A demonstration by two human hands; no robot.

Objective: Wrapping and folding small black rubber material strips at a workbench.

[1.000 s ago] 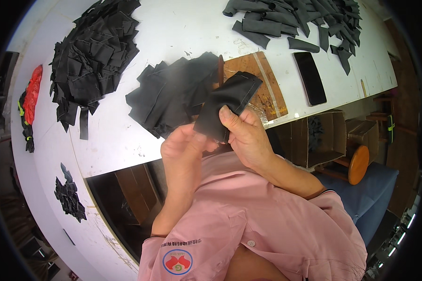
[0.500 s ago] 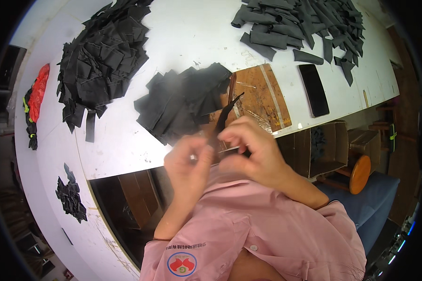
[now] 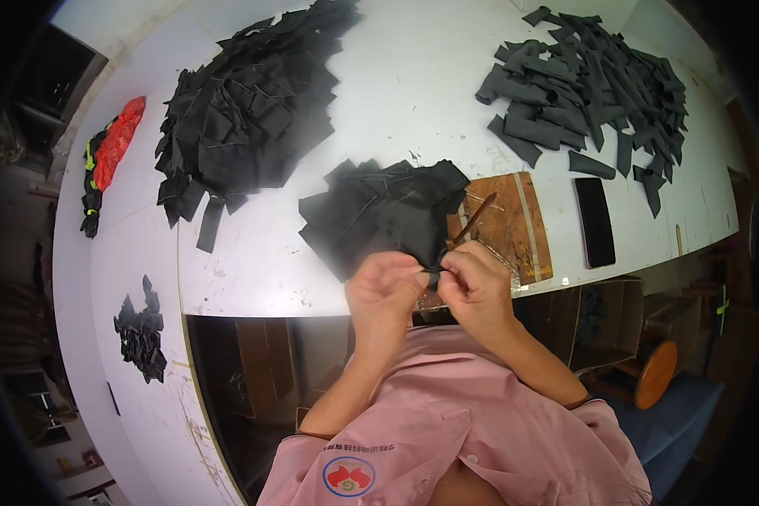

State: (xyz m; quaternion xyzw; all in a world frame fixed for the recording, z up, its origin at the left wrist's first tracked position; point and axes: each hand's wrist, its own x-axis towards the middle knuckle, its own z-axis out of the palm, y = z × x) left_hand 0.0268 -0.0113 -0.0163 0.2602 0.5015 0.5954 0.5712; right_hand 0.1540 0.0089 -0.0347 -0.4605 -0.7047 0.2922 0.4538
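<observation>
Pinching a bunched black fabric piece (image 3: 433,277) near the front edge of the bench (image 3: 249,282), the left hand (image 3: 384,288) and right hand (image 3: 478,285) have their fingers closed on it almost tip to tip, a hold that presumably steadies limp cloth. A fanned heap (image 3: 379,215) lies just beyond, apparently for easy reach, beside the wooden board (image 3: 524,232). One second earlier, the piece showed its broad face over the board; now the fingers mostly hide it.
</observation>
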